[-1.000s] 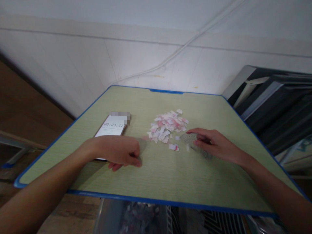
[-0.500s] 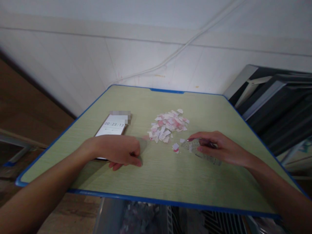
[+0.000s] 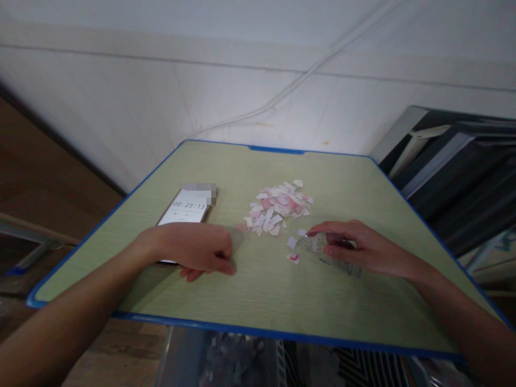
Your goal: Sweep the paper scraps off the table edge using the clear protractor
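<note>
My right hand (image 3: 351, 243) grips a clear patterned plastic cup (image 3: 322, 244), tilted low over the table with its mouth toward the paper scraps. Just off the rim lie a small white scrap (image 3: 292, 242), a second one (image 3: 302, 233) and a red-marked scrap (image 3: 294, 259). Farther back is a loose heap of white and pink paper scraps (image 3: 278, 207). My left hand (image 3: 197, 248) rests curled over the lower part of a phone (image 3: 185, 207), its fingers closed with nothing visible in them. The phone's screen shows a timer.
The wood-patterned table (image 3: 226, 166) has a blue edge and meets a white wall with a cable (image 3: 278, 100). Dark folded panels (image 3: 463, 150) stand at the right. Below the front edge, a clear bin (image 3: 181, 355) contains many scraps.
My right hand and the cup have shifted slightly left. The two scraps by the rim, overlapped before, now lie apart, the red-marked one nearer me. My left hand stays still.
</note>
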`<state>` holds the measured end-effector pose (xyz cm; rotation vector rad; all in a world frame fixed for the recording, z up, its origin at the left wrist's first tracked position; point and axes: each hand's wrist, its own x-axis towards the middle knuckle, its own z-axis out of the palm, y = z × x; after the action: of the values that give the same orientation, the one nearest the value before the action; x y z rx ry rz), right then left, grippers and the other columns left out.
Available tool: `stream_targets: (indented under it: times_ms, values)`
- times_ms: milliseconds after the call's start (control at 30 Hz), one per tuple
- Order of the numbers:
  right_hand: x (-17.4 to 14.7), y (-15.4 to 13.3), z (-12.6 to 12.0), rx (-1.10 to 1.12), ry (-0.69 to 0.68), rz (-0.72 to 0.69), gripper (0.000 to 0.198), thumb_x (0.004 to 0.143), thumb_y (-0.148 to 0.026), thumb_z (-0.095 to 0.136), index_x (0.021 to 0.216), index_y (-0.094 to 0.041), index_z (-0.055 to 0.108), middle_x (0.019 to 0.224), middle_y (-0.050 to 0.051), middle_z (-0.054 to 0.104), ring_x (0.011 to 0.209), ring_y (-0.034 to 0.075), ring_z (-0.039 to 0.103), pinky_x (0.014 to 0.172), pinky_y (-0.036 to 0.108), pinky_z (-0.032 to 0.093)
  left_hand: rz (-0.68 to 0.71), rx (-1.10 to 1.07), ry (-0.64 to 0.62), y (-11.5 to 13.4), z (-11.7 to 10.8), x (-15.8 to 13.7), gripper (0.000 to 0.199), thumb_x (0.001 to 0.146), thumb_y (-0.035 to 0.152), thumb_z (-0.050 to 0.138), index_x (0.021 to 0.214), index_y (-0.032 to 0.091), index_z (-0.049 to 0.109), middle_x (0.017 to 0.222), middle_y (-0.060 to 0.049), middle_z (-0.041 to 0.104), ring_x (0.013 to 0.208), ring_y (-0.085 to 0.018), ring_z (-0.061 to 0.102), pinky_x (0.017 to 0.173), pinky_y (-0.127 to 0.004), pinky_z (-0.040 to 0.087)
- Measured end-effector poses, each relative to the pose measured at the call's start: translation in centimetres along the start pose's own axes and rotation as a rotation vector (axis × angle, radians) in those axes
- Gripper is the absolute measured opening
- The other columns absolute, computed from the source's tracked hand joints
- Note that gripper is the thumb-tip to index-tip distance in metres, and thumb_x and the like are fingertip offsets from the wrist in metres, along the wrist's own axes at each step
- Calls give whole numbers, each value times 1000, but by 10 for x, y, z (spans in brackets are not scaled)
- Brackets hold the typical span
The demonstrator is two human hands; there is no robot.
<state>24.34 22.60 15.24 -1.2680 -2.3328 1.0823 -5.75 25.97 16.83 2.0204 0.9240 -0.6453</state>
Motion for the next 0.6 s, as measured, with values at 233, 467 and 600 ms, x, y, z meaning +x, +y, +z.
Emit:
stream_targets:
  times_ms: [233, 467, 600]
  values:
    - [2, 2, 0, -25, 55, 19, 34, 86, -35, 48, 108, -13, 60, 58, -4, 41, 51, 10, 39, 48, 23, 29, -6, 11, -6, 2, -1, 0, 39, 84, 32, 44, 47, 21, 41, 37, 2, 50, 36, -12, 49, 39, -21, 37]
    - [4, 2, 0, -144, 111, 43, 35, 84, -29, 47, 109, -10, 61, 56, -4, 42, 49, 11, 40, 48, 23, 28, -1, 10, -9, 2, -1, 0, 39, 85, 33, 43, 48, 21, 41, 38, 2, 51, 36, -12, 50, 39, -22, 37]
    - [3, 2, 0, -146, 73, 25, 35, 85, -31, 47, 111, -11, 61, 57, -3, 44, 50, 11, 41, 48, 23, 29, -3, 15, -6, 3, -1, 0, 38, 84, 33, 43, 48, 21, 41, 38, 2, 51, 36, -12, 49, 39, -22, 37]
